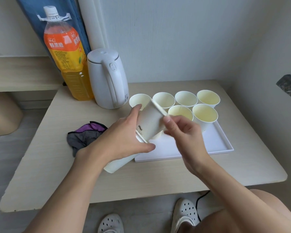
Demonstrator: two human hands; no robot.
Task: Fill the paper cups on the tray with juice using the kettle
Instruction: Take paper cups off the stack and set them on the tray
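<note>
One juice bottle [65,56]: tall, orange-labelled, white-capped; stood at the far left corner of the table, leaning against a blue curtain; orange liquid is seen in its lower part.
Cloth [86,135]: grey and purple, crumpled; laid on the table just left of the left hand.
Kettle [107,78]: white, lid closed, upright, handle turned toward the camera; placed just right of the bottle, beside the tray's far left corner.
Cup stack [119,163]: white nested cups, tilted, base end low and to the left, over the tray's near left corner.
Left hand [123,140]: wrapped round the cup stack, thumb below, forefinger stretched along the top.
Topmost cup [149,123]: partly drawn out of the stack, rim pointing up and right.
Right hand [183,132]: fingers curled, the rim of the topmost cup pinched under the thumb.
Six paper cups [186,99]: upright, four in the back row, two in front, grouped at the tray's far end; insides pale yellow, contents cannot be told.
Tray [208,145]: white, shallow, rectangular; set on the right half of the table.
Table [158,179]: pale wood grain, rounded corners.
Shoes [186,214]: white, perforated; seen below the near edge.
</note>
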